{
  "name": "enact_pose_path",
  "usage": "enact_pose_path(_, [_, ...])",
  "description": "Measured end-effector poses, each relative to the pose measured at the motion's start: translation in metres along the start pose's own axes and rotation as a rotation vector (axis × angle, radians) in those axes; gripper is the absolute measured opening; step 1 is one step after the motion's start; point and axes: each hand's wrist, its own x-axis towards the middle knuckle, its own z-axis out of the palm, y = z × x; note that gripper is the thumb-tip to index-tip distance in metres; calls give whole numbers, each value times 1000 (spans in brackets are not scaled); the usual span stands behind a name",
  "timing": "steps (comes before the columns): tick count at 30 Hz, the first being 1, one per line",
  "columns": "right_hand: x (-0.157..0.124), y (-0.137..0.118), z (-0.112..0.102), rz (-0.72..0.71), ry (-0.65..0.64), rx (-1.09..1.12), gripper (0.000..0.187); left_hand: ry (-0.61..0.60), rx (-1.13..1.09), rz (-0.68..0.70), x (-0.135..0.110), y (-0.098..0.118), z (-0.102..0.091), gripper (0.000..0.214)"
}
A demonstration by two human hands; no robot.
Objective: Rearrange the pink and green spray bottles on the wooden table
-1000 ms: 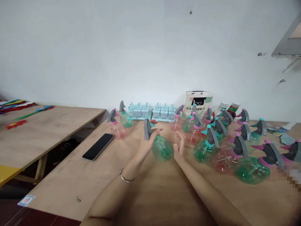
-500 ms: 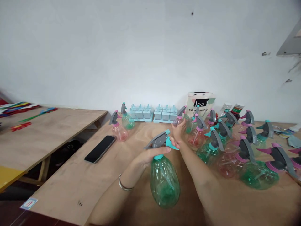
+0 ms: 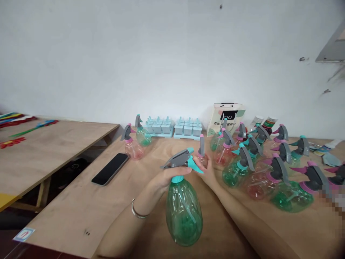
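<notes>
My left hand is wrapped round the neck of a green spray bottle, just under its grey and turquoise spray head. The bottle is upright in front of me, its thin tube showing through the clear wall. Behind it, my right hand closes round a pink spray bottle with a grey head; the lower part is hidden by my hand and the green bottle's trigger. To the left stand another pink spray bottle and another green spray bottle.
Several pink and green spray bottles crowd the table's right side. At the back are pale blue ice-pop moulds and a paper bag. A phone lies at left. A second table holds colourful craft pieces.
My right hand has drawn the pink spray bottle back from near the paper bag, towards me and the green one. My left hand still grips the green spray bottle. The view has shifted slightly.
</notes>
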Motion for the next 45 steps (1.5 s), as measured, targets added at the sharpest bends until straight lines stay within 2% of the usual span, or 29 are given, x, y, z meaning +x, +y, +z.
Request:
enact_pose_path(3, [-18, -7, -14, 42, -43, 84, 88, 134, 3, -22, -2, -1, 12, 23])
enact_pose_path(5, [-23, -9, -20, 59, -33, 78, 88, 159, 73, -29, -4, 0, 19, 24])
enact_pose_path(8, [-24, -10, -21, 60, -18, 89, 88, -10, 166, -43, -6, 1, 23, 27])
enact_pose_path(10, [-23, -10, -21, 59, -38, 113, 88, -63, 165, -30, -4, -1, 21, 25])
enact_pose_path(15, [-23, -16, -22, 74, -75, 82, 88, 197, 103, -21, 3, -13, 10, 22])
enact_pose_path(18, [-23, -17, -24, 67, -68, 76, 88, 171, 159, -32, 7, -16, 4, 22])
enact_pose_path(22, [-22, -17, -24, 77, -66, 55, 88, 141, 126, 29, 12, -16, -5, 20])
enact_pose_path(25, [-22, -18, -23, 86, -55, 52, 89, 229, 109, 41, 14, -19, -9, 18])
enact_pose_path(28, [-22, -20, -24, 87, -48, 62, 88, 317, 202, -2, 14, -21, -9, 23])
enact_pose_path(30, [-23, -21, -24, 93, -63, 80, 87, 264, 243, -41, 15, -23, -8, 25])
enact_pose_path(33, [-23, -22, -25, 101, -79, 101, 88, 145, 206, -25, 16, -24, -9, 21])
enact_pose_path(35, [-22, -21, -25, 101, -82, 112, 89, 164, 177, -2, 17, -25, -10, 20])
enact_pose_path(38, [-22, -21, -25, 100, -74, 105, 90, 303, 207, 9, 16, -23, -9, 24])
enact_pose_path(40, [-21, -21, -26, 97, -76, 101, 89, 344, 274, 17, 13, -20, -7, 28])
enact_pose_path(45, [-22, -21, -26, 94, -84, 115, 88, 203, 275, 65, 11, -17, -8, 24])
